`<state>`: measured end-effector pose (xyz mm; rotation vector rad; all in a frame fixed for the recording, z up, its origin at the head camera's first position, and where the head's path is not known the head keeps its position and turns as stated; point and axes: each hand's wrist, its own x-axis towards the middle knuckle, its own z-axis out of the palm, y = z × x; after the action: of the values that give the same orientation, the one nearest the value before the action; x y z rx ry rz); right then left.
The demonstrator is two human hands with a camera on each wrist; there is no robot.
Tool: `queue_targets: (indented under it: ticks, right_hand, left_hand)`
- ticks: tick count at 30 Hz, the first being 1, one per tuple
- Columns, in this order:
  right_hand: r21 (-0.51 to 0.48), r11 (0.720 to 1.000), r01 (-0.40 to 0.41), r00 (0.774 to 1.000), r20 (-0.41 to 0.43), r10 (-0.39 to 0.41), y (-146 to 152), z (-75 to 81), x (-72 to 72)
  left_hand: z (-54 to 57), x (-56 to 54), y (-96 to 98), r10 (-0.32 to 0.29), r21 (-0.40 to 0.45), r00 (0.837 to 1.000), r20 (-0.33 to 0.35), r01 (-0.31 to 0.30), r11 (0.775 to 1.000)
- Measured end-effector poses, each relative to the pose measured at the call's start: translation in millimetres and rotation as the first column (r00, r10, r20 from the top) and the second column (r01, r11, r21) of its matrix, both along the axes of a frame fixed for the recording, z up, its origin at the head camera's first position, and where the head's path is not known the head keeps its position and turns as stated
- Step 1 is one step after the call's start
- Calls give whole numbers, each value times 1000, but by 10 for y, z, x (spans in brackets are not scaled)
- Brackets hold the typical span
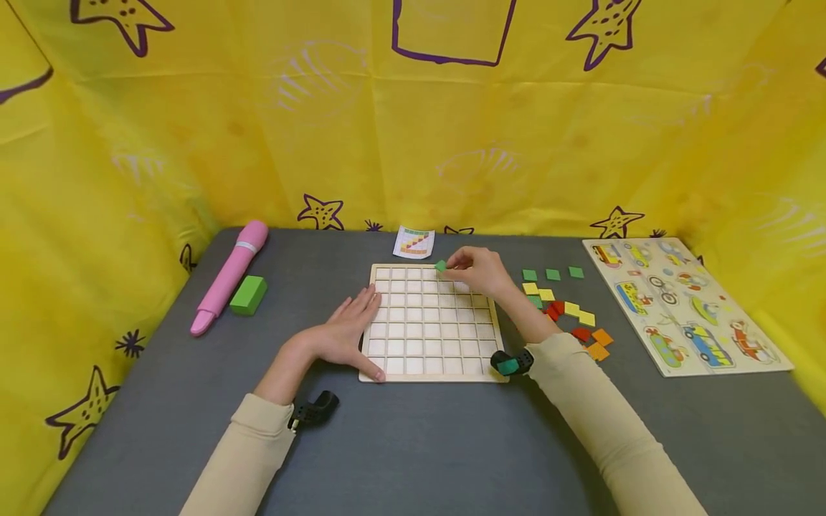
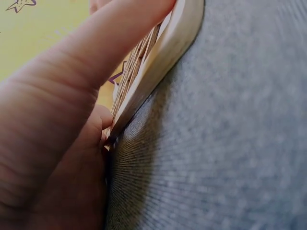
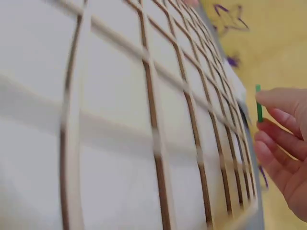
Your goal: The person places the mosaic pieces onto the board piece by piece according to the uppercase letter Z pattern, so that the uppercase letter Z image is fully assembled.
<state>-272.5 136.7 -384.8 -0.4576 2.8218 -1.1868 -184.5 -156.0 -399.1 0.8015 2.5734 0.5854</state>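
A square wooden grid board (image 1: pixel 432 378) with white cells lies in the middle of the table. My left hand (image 1: pixel 347 331) rests along its left side, fingers straight on the upper edge and thumb on the lower left corner. In the left wrist view, the thumb stretches over the board's rounded corner (image 2: pixel 184 36). Between the thumb and fingertips of my right hand (image 1: pixel 482 272) is a green square tile (image 1: pixel 441 265), held over the board's top row. The right wrist view shows this tile (image 3: pixel 259 106) edge-on in the pinch, raised off the grid.
Right of the board lie green tiles (image 1: pixel 553 274), yellow tiles (image 1: pixel 571 309), red tiles (image 1: pixel 581 334) and orange tiles (image 1: pixel 598 351). A picture puzzle board (image 1: pixel 684 315) is farther right. Behind the grid is a pattern card (image 1: pixel 414 243). A pink microphone (image 1: pixel 229 279) and green block (image 1: pixel 248 295) lie left.
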Motion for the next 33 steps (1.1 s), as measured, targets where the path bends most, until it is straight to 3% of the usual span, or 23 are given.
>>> queue_targets:
  ticks: [5,9,14,18,21,24,29,33]
  right_hand:
    - [16,993,-120,992,-41,121,-436,-14,-21]
    - [106,977,-185,977,-87,195,-647,-56,-73]
    - [206,957,-203,966,-118,230,-722,-99,-115]
    - [189,949,-250,951,-134,277,-668,-78,-101]
    - [142,956,-255,953,-129,273,-484,-43,-78]
    - [136,970,-204,968,-120,220,-179,15,-67]
    - [235,966,-111,985,-100,138,537,109,-52]
    - [287,957,-48,997,-38,62,1039,142,-5]
  left_hand:
    - [-26,-4,12,4,-25,1000,-10,-4,1000]
    - [-38,-4,28,2,-24,1000,-9,-2,1000]
    - [-26,9,43,1,-28,1000,-1,-1,1000]
    - [-9,12,27,12,-34,1000,5,-12,999]
    - [-6,9,41,8,-29,1000,4,-8,1000]
    - [-9,8,40,5,-19,1000,-8,-5,1000]
    - [-32,9,20,5,-11,1000,-22,-6,1000]
    - [-35,12,18,7,-21,1000,-21,-7,1000]
